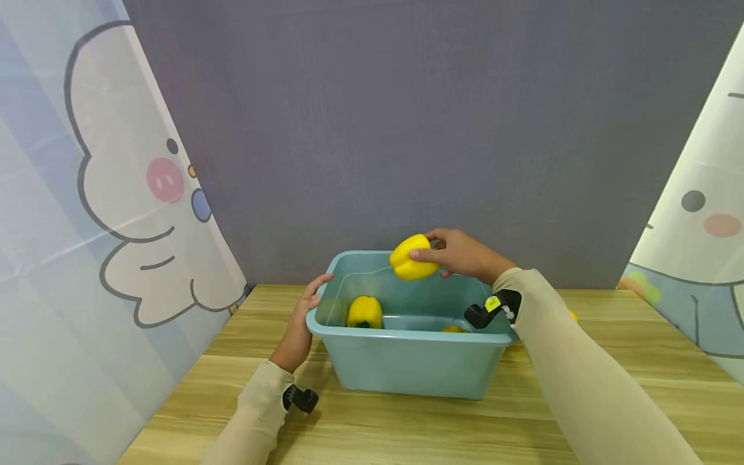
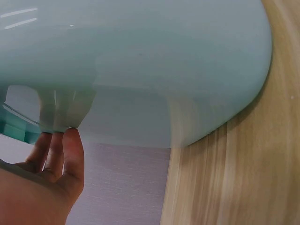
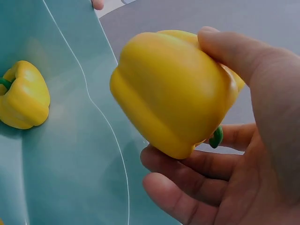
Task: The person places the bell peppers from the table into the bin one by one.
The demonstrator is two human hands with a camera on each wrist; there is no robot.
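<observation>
My right hand holds a yellow bell pepper above the back part of a light blue-green plastic tub. Thumb and fingers lie on opposite sides of this pepper, and its green stem points toward the palm. At the tub's left end, my left hand grips the rim, thumb and a finger over the edge. The other fingertips touch the outer wall in the left wrist view. Inside the tub, a second yellow bell pepper lies on the left.
A further yellow thing shows low in the tub, mostly hidden by the front wall. Beyond my right sleeve, a bit of yellow peeks out on the wooden table. A grey panel rises behind the tub.
</observation>
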